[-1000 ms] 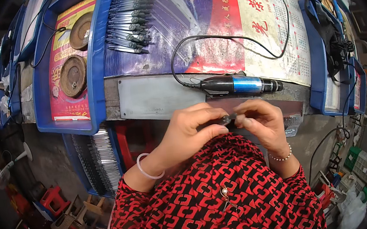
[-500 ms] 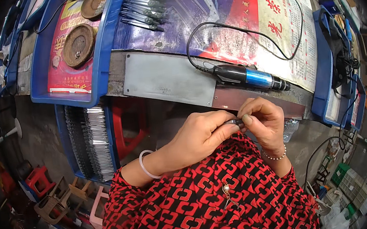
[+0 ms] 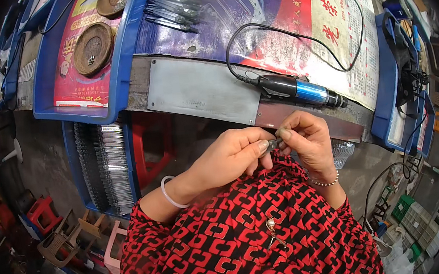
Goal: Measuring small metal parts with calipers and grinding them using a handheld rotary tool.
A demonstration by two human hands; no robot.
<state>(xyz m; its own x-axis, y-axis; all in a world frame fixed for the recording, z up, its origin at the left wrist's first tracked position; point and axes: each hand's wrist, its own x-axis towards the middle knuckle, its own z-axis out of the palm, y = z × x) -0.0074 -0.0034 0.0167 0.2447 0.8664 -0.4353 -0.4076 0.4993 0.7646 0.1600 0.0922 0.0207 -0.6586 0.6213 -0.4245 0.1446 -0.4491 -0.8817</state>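
Observation:
Close in front of my body, both hands are together over the table's near edge. My left hand (image 3: pixel 229 157) is closed, its thumb and fingers pinching a small dark grey piece (image 3: pixel 272 146) whose kind I cannot make out. With thumb and forefinger pressed together, my right hand (image 3: pixel 308 141) pinches at the right end of that piece. Whatever lies between the right fingertips is too small to name. Just beyond the hands, a blue and black electric screwdriver (image 3: pixel 308 93) lies on the table with its cable looping away behind it.
At the left, a blue tray (image 3: pixel 117 83) carries round brown dishes (image 3: pixel 81 54) with small metal bits. Several dark-handled slim metal pieces (image 3: pixel 176 5) lie at the back. Below stands a blue bin (image 3: pixel 78 176) packed with similar pieces. Another blue tray (image 3: pixel 384 103) is at the right.
My left hand has tilted and shifted slightly left and down, showing more of the dark piece. My right hand has moved a little left and up. The view has shifted slightly.

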